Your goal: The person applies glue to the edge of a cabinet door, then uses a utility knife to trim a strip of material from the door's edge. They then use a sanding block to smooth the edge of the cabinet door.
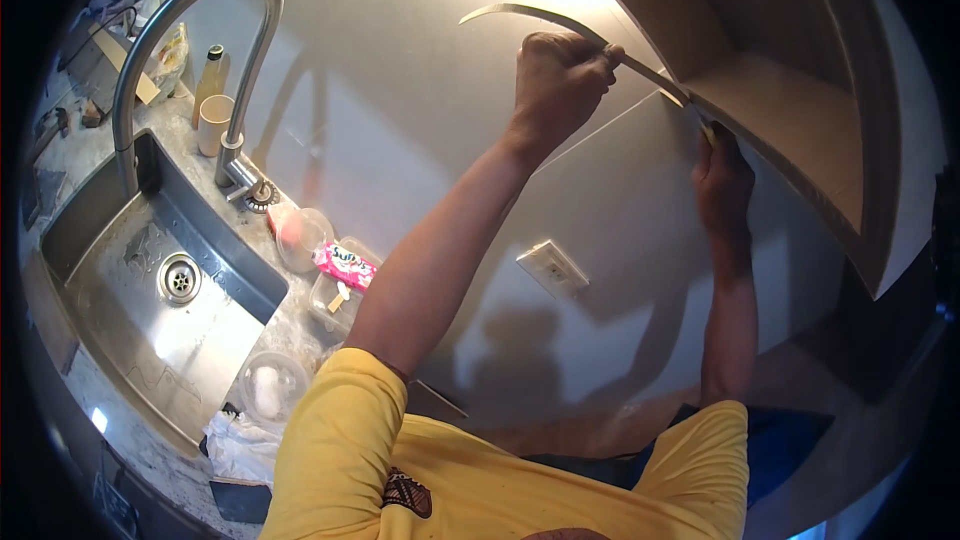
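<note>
Raised in front of the wall, my left hand is closed around a thin, pale, bendy strip. One end of the strip curves free to the left. Its other end runs right to the lower edge of an open wooden cabinet. Just below that edge is my right hand, its fingers closed on a small yellowish thing near the strip's right end. Most of that thing is hidden by the fingers, so I cannot tell its kind.
At the left, a steel sink sits under a tall curved faucet. Behind it stand a bottle and a cup. Plastic tubs and a pink packet crowd the counter. A socket juts from the wall.
</note>
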A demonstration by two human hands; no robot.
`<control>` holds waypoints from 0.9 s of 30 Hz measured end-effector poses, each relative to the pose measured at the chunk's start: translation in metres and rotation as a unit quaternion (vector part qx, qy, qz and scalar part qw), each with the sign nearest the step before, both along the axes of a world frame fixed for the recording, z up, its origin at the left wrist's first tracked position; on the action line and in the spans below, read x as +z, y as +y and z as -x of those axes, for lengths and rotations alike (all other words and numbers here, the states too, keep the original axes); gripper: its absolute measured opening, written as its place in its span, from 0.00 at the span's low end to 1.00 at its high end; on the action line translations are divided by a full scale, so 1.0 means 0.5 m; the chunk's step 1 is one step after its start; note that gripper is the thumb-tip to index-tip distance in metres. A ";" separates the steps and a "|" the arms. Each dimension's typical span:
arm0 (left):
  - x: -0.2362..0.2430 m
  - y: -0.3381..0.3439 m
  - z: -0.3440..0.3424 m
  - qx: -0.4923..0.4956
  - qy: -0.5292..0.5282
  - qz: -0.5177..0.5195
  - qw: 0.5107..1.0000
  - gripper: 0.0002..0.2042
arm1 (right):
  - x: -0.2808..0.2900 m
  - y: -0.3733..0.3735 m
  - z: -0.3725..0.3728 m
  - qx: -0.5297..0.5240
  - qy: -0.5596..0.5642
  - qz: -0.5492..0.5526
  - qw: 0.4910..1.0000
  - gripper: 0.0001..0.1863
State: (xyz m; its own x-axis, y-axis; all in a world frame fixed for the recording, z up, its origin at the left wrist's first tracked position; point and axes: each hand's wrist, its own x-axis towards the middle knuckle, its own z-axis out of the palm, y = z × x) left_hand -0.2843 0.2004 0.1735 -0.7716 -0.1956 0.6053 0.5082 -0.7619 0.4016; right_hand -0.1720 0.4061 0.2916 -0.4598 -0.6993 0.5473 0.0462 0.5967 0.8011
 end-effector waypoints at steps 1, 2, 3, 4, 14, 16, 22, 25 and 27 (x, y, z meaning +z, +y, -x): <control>-0.003 -0.002 0.001 -0.002 -0.001 -0.008 1.000 0.09 | -0.006 -0.009 0.004 0.009 0.004 0.003 1.000 0.20; -0.002 -0.002 0.003 0.018 0.004 0.008 1.000 0.09 | -0.010 -0.017 0.010 0.018 0.008 0.006 1.000 0.20; -0.002 -0.001 0.001 0.037 0.008 0.025 0.999 0.08 | -0.015 -0.022 0.015 0.029 0.010 0.001 1.000 0.19; -0.003 0.000 0.001 0.056 0.012 0.043 0.997 0.08 | -0.019 -0.027 0.019 0.039 0.013 -0.004 0.999 0.19; -0.002 -0.017 0.024 0.078 0.006 0.056 0.995 0.07 | -0.002 -0.029 0.026 0.071 0.046 -0.076 0.994 0.17; -0.001 -0.021 0.016 0.044 -0.013 0.033 0.998 0.08 | -0.007 -0.026 0.025 0.040 0.029 -0.051 0.997 0.17; -0.017 -0.001 0.025 0.058 -0.007 -0.007 0.998 0.09 | -0.020 -0.016 0.042 0.066 0.017 -0.003 0.998 0.17; -0.015 -0.007 0.038 0.057 -0.026 -0.034 0.997 0.10 | -0.017 -0.028 0.049 0.018 0.020 -0.005 1.000 0.17; -0.026 -0.005 0.041 0.058 -0.029 -0.029 0.997 0.10 | -0.015 -0.027 0.059 -0.002 0.028 -0.018 0.999 0.18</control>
